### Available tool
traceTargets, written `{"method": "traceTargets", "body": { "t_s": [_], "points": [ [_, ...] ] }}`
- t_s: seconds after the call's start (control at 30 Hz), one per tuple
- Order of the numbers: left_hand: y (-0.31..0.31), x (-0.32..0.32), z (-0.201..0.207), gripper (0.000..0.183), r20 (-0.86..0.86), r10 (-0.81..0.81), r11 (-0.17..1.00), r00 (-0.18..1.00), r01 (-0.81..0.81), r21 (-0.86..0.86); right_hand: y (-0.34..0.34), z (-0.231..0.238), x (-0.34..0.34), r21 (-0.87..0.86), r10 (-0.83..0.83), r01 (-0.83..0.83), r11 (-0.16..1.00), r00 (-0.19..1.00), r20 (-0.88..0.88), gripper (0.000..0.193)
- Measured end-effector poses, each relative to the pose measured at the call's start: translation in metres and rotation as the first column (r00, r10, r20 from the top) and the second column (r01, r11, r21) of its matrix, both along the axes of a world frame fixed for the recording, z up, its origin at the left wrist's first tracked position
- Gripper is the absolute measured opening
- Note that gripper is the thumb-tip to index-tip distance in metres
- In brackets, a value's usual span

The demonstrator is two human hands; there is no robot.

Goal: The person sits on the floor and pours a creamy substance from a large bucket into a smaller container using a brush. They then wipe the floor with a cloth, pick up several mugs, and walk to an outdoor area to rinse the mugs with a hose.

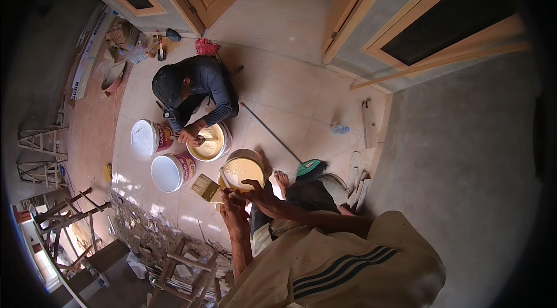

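My left hand (234,218) is closed round the handle of a wide, flat paintbrush (205,188), its pale bristles pointing left. Just beside it, my right hand (256,194) has its fingers apart, close to the brush handle; whether they touch it I cannot tell. Below both hands stands an open bucket of cream paint (248,169). A pale stick (224,178) leans at its left rim. Across from me a crouching person in a dark cap (168,84) holds a brush over a second bucket of cream paint (221,128).
Two white-lidded buckets (166,173) stand left of the paint. A green broom (310,167) lies to the right, near a plastic bottle (340,129). Rubble (148,224) and a wooden trestle (184,270) are at the lower left. A grey wall (458,174) rises on the right.
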State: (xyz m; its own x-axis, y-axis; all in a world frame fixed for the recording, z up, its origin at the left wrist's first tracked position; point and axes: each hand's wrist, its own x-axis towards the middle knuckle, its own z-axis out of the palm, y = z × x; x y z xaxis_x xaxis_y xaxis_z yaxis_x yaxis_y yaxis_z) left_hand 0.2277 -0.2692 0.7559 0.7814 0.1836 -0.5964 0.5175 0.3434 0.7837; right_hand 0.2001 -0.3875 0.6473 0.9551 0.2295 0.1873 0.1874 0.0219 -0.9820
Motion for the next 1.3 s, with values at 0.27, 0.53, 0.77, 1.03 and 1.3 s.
{"method": "traceTargets", "body": {
  "t_s": [0.27, 0.53, 0.77, 1.03, 1.3],
  "points": [
    [-0.164, 0.175, -0.060, 0.049, 0.104, -0.398, 0.903, 0.912, 0.409, -0.132, -0.152, 0.012, 0.142, -0.123, -0.476, 0.472, 0.873, 0.771, -0.422, 0.042],
    [-0.345, 0.287, -0.165, 0.047, 0.025, -0.523, 0.838, 0.852, 0.519, -0.169, -0.310, -0.051, 0.236, -0.235, -0.709, 0.677, 0.698, 0.603, -0.365, 0.048],
    [-0.465, 0.330, -0.354, 0.042, 0.169, -0.761, 0.635, 0.626, 0.667, 0.389, -0.447, -0.209, 0.282, -0.401, -0.775, 0.665, 0.630, 0.503, -0.383, 0.056],
    [-0.478, 0.356, -0.495, 0.032, -0.038, -0.550, 0.831, 0.834, 0.552, 0.072, -0.562, -0.395, 0.319, -0.294, -0.815, 0.841, 0.453, 0.258, -0.519, 0.050],
    [-0.514, 0.381, -0.589, 0.029, -0.010, -0.728, 0.656, 0.685, 0.702, 0.277, -0.611, -0.502, 0.339, -0.362, -0.804, 0.821, 0.441, 0.182, -0.566, 0.054]
  ]
}}
